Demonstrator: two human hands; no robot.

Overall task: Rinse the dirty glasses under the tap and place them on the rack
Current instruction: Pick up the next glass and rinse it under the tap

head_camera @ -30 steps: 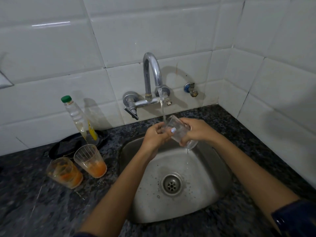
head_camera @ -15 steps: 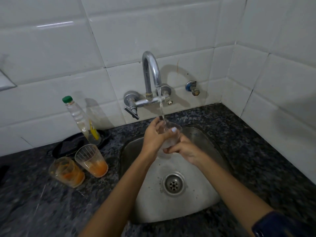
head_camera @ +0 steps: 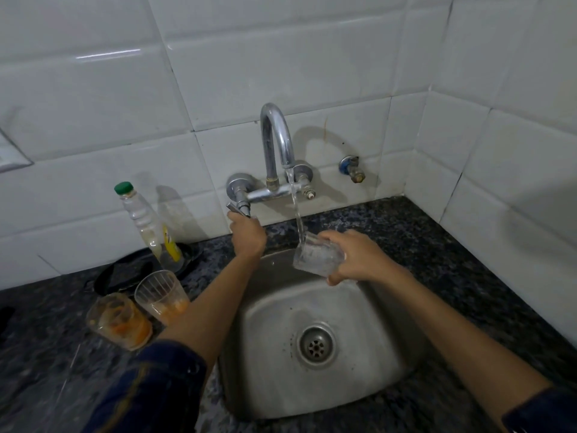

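White tiles (head_camera: 281, 64) cover the wall behind and to the right, meeting in a corner. Below them runs a dark speckled counter (head_camera: 437, 245), and set into it is a steel sink (head_camera: 368, 354) with a round drain (head_camera: 317, 343) near its middle. A curved tap (head_camera: 276, 135) stands out from the wall above the sink's back edge, and a thin stream of water (head_camera: 296, 210) falls from its spout.

The right hand (head_camera: 356, 259) holds a clear glass (head_camera: 317, 256) over the back of the sink, fingers wrapped around its base end. The glass is tilted on its side with the mouth toward the left, and the water strikes its rim. The left hand (head_camera: 246, 234) reaches up to the tap handle (head_camera: 239, 210) on the left side of the tap, closed on it; a dark blue sleeve (head_camera: 150, 389) covers that forearm.

On the counter left of the sink lies a black pan (head_camera: 125, 273), with a clear bottle (head_camera: 146, 226) with a green cap standing at it. In front of the pan are two dirty glasses with orange residue: one upright (head_camera: 162, 295), and one tipped over (head_camera: 120, 320) just beside it, touching or nearly so.
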